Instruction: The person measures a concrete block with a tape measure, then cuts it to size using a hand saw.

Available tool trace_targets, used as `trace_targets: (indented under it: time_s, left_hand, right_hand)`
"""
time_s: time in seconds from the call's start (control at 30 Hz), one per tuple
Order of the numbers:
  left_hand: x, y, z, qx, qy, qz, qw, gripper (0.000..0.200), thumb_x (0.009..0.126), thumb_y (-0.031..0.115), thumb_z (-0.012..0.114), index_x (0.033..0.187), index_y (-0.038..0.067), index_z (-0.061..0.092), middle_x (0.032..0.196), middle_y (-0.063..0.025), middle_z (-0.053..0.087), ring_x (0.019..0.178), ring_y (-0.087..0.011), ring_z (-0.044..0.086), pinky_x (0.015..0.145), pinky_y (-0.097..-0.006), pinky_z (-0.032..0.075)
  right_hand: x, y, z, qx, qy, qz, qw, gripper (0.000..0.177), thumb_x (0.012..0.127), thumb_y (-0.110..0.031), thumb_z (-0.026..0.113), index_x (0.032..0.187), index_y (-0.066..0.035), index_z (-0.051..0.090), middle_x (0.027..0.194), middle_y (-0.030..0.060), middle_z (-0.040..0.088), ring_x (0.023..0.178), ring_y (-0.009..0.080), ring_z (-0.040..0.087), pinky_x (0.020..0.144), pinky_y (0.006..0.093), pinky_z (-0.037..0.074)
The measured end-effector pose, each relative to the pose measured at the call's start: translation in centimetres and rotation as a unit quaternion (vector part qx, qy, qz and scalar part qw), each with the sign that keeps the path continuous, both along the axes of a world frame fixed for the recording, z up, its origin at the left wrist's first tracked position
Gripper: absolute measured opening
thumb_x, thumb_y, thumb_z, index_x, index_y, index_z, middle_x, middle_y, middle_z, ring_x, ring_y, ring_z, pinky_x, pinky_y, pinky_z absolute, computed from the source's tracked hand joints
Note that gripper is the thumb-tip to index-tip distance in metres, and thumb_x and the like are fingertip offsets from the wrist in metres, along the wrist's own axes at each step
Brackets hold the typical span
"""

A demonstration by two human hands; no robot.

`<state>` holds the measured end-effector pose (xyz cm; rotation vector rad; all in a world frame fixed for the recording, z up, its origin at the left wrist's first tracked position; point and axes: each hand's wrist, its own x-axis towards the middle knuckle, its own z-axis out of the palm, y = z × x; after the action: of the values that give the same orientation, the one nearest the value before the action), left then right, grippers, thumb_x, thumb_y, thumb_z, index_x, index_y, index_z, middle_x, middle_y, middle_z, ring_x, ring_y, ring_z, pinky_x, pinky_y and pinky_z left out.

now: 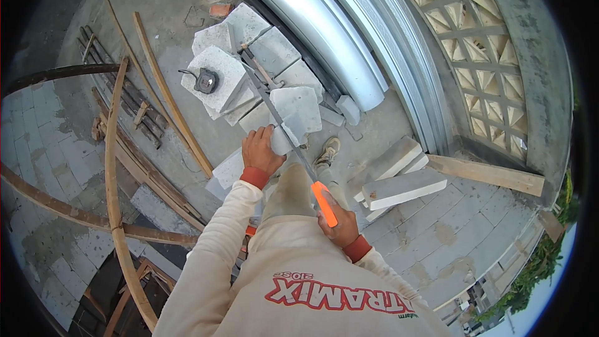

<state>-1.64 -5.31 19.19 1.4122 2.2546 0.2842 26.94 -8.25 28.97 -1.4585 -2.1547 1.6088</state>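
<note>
My right hand [340, 224] is closed round the orange handle of a saw [324, 203]. Its long grey blade slants up and left across a small light block [281, 141]. My left hand [261, 151] lies on that block's left side, fingers bent over its edge and holding it. Just beyond are pale blocks [296, 107] in a loose pile. A black tape measure [206, 80] sits on one of them, and a hammer [261, 70] lies among them beside the far end of the blade.
Long wooden boards [168, 97] and metal pipes lie at the left. Curved-looking poles [112, 150] cross the left foreground. More long blocks [404, 188] and a plank [486, 173] are at the right. Silvery metal sheets [324, 31] stand along the patterned wall [486, 56].
</note>
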Motion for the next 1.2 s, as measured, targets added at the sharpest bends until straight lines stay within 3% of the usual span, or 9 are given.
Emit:
trace_targets:
  time_s: [0.2, 0.3, 0.5, 0.7, 0.8, 0.87, 0.9, 1.03, 1.2]
  left_hand:
    - [0.3, 0.5, -0.5, 0.032, -0.016, 0.02, 0.999, 0.076, 0.055, 0.026, 0.093, 0.123, 0.007, 0.066, 0.11, -0.0078, 0.067, 0.103, -0.0316, 0.06, 0.089, -0.0434, 0.045]
    - [0.1, -0.4, -0.5, 0.049, -0.017, 0.05, 0.997, 0.077, 0.054, 0.027, 0.094, 0.122, 0.006, 0.065, 0.109, -0.0089, 0.067, 0.104, -0.0325, 0.061, 0.092, -0.044, 0.046]
    - [-0.6, -2.6, 0.5, 0.032, -0.034, 0.106, 0.993, 0.076, 0.056, 0.03, 0.094, 0.121, 0.005, 0.065, 0.11, -0.0099, 0.068, 0.105, -0.0333, 0.061, 0.094, -0.0442, 0.047]
    - [-0.2, -5.0, -2.9, -0.011, 0.04, 0.201, 0.979, 0.076, 0.055, 0.031, 0.096, 0.119, 0.004, 0.066, 0.109, -0.0117, 0.069, 0.103, -0.0342, 0.063, 0.093, -0.0448, 0.049]
    - [-2.5, -7.4, -4.6, 0.005, -0.025, 0.283, 0.959, 0.078, 0.054, 0.034, 0.097, 0.12, 0.005, 0.066, 0.113, -0.015, 0.071, 0.106, -0.0371, 0.066, 0.094, -0.0461, 0.052]
    - [-3.6, -8.8, -4.8, 0.101, -0.132, 0.417, 0.894, 0.081, 0.055, 0.036, 0.098, 0.121, 0.004, 0.065, 0.115, -0.0158, 0.072, 0.108, -0.0373, 0.068, 0.094, -0.0456, 0.054]
    - [-4.1, -9.4, -4.6, 0.078, -0.095, 0.422, 0.898, 0.08, 0.055, 0.035, 0.098, 0.121, 0.004, 0.065, 0.114, -0.0164, 0.071, 0.108, -0.0381, 0.067, 0.095, -0.0462, 0.054]
    - [-6.0, -12.5, -3.5, -0.019, -0.012, 0.438, 0.899, 0.081, 0.055, 0.031, 0.097, 0.123, 0.005, 0.062, 0.117, -0.0184, 0.069, 0.112, -0.041, 0.065, 0.099, -0.0483, 0.051]
    - [-4.3, -16.3, -3.2, 0.004, 0.024, 0.372, 0.928, 0.084, 0.053, 0.029, 0.097, 0.124, 0.003, 0.062, 0.12, -0.0184, 0.067, 0.114, -0.0393, 0.063, 0.101, -0.0469, 0.049]
  right_hand:
    - [-1.0, 0.5, 1.0, 0.063, 0.016, 0.012, 0.998, 0.07, 0.088, -0.017, 0.075, 0.152, -0.007, 0.049, 0.122, 0.0219, 0.072, 0.082, 0.0391, 0.074, 0.072, 0.0423, 0.061]
    - [0.6, -0.4, -0.7, 0.086, -0.016, 0.063, 0.994, 0.08, 0.085, -0.017, 0.077, 0.157, -0.013, 0.044, 0.108, 0.0103, 0.075, 0.075, 0.0324, 0.071, 0.066, 0.0424, 0.058]
    - [1.8, 1.5, -0.4, 0.131, 0.038, 0.14, 0.981, 0.082, 0.081, -0.012, 0.078, 0.157, -0.018, 0.047, 0.086, 0.0053, 0.07, 0.071, 0.0283, 0.068, 0.063, 0.0413, 0.055]
    - [2.1, 2.6, 4.9, 0.135, 0.037, 0.175, 0.975, 0.074, 0.082, -0.01, 0.078, 0.152, -0.015, 0.054, 0.081, 0.0039, 0.068, 0.066, 0.0259, 0.067, 0.059, 0.039, 0.054]
    - [4.4, 2.4, 8.2, 0.125, 0.066, 0.212, 0.967, 0.069, 0.079, -0.007, 0.078, 0.146, -0.01, 0.06, 0.076, 0.004, 0.066, 0.061, 0.025, 0.065, 0.057, 0.0371, 0.055]
    - [5.3, 3.1, 10.1, 0.134, 0.083, 0.204, 0.966, 0.067, 0.078, -0.004, 0.078, 0.143, -0.007, 0.062, 0.075, 0.0046, 0.067, 0.059, 0.0247, 0.065, 0.058, 0.0371, 0.056]
    - [5.3, 3.4, 10.3, 0.138, 0.091, 0.199, 0.966, 0.066, 0.077, -0.002, 0.078, 0.142, -0.006, 0.063, 0.075, 0.005, 0.067, 0.058, 0.0245, 0.064, 0.059, 0.0371, 0.057]
    - [0.2, 7.5, 4.6, 0.21, 0.062, 0.136, 0.966, 0.07, 0.077, 0.0, 0.075, 0.145, -0.003, 0.06, 0.082, 0.0088, 0.07, 0.064, 0.0266, 0.068, 0.064, 0.0372, 0.059]
    - [-11.7, 18.2, -13.3, 0.254, 0.03, 0.095, 0.962, 0.069, 0.086, -0.006, 0.071, 0.152, -0.015, 0.054, 0.104, 0.0143, 0.075, 0.077, 0.0365, 0.071, 0.071, 0.0418, 0.059]
